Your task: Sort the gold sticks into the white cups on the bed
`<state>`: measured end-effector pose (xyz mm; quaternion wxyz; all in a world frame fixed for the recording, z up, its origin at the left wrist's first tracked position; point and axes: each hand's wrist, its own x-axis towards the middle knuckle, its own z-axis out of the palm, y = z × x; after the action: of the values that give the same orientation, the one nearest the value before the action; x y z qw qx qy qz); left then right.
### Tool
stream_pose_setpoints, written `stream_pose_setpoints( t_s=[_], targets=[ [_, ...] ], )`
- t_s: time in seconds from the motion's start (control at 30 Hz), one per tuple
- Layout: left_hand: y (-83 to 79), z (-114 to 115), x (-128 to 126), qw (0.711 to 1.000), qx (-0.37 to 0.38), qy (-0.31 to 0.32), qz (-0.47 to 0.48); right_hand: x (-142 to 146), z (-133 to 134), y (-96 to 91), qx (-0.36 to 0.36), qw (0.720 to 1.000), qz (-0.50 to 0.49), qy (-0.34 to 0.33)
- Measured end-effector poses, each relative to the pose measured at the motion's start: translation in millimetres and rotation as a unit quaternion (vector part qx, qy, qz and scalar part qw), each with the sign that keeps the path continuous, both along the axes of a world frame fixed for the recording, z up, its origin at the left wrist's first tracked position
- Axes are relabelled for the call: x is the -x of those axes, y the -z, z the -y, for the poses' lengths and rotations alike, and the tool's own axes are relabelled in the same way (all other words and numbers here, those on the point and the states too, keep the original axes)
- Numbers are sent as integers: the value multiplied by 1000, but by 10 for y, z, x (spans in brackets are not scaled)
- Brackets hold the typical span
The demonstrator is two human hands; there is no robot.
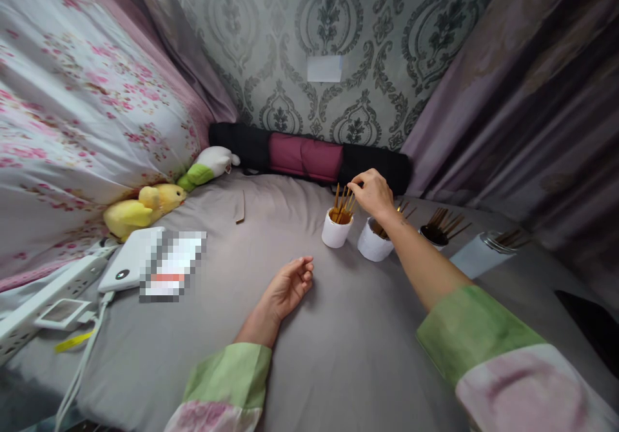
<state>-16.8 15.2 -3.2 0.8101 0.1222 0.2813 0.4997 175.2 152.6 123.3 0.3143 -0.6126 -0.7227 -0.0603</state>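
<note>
My right hand [372, 193] reaches over the white cups, its thumb and fingertips pinched at the top of a thin brown stick [349, 198]. That stick is among several upright ones in the nearest white cup [337, 233], which has an amber inside. Just right of it, partly behind my right forearm, is a second white cup [374, 245] with sticks. My left hand [291, 285] rests on the grey sheet [333, 329], left of and nearer than the cups, its fingers loosely curled and holding nothing visible.
Further right are a dark-mouthed container [432, 235] of sticks and a pale jar [483, 255] with more. A flat strip [240, 207] lies left. Plush toys [145, 209], a white power bank [130, 261], and a power strip [53, 296] line the left; a black-and-maroon roll [304, 157] lies behind.
</note>
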Motion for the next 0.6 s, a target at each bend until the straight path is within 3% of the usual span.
stream_pose_setpoints(
  t_s=[0.6],
  targets=[
    [17,-3,1,1000,-3,1,3,-29,22,-46,-21,1000,-8,-10]
  ],
)
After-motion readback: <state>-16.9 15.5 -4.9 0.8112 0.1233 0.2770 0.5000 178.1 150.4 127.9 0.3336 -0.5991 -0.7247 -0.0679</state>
